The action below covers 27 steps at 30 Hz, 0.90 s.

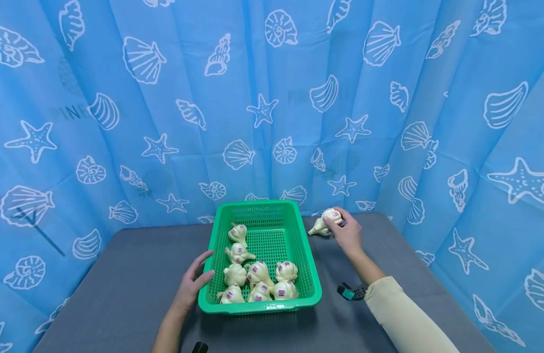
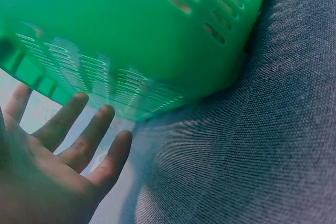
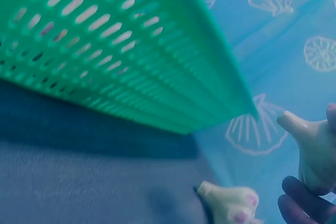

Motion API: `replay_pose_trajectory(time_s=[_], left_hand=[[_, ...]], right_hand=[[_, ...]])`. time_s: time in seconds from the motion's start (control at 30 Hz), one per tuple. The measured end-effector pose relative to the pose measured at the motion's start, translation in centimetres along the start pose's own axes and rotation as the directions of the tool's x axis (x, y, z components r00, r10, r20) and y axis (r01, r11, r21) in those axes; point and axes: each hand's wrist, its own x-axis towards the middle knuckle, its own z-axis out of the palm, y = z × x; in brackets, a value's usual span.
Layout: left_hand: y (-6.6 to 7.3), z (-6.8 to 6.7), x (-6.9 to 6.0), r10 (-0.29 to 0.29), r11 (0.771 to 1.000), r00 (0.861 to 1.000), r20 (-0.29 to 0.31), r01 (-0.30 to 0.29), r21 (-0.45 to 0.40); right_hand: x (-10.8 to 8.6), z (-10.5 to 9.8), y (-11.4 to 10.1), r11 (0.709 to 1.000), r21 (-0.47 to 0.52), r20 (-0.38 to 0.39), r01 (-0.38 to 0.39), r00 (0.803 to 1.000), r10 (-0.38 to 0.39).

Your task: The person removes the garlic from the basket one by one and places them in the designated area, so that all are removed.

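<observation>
My right hand (image 1: 349,235) pinches a white garlic bulb (image 1: 332,215) with purple marks, right of the green plastic basket (image 1: 317,289). In the right wrist view the stem of this garlic bulb (image 3: 310,150) points toward the basket. Just beneath it, a second garlic bulb (image 1: 319,228) lies on the table. My left hand (image 1: 190,284) is at the basket's left side, thumb and fingers spread along the rim. The left wrist view shows its fingers (image 2: 97,129) nearly straight beside the slotted wall. Several garlic bulbs (image 1: 258,272) lie in the basket, along its left and near sides.
A dark grey cloth covers the table (image 1: 139,279). Behind and to the right hangs a blue curtain (image 1: 263,137) with white shell prints. A black strap with a teal piece (image 1: 352,292) sits by my right wrist, and a black object (image 1: 200,347) shows at the bottom edge.
</observation>
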Motion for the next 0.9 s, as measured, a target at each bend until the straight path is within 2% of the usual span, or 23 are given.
replay_pose_trajectory(time_s=[0.2,0.37,0.7,0.9], left_hand=[[-0.1,-0.1,0.0,-0.005,1.0,1.0,-0.005,0.005,0.004],[0.0,-0.1,0.0,-0.026,1.0,1.0,-0.013,0.026,0.015],[-0.1,-0.1,0.1,-0.039,0.999,0.999,-0.005,0.039,0.017],[-0.1,-0.1,0.1,-0.049,0.999,0.999,-0.007,0.049,0.023]], right_hand=[[-0.1,-0.1,2.0,0.999,0.012,0.031,-0.051,0.998,0.051],[-0.2,-0.2,3.8,0.995,-0.011,0.027,-0.102,0.994,0.102],[0.2,-0.7,6.7,0.979,-0.024,0.003,-0.203,0.979,0.203],[0.6,-0.8,8.0,0.969,-0.065,-0.048,-0.237,0.971,0.234]])
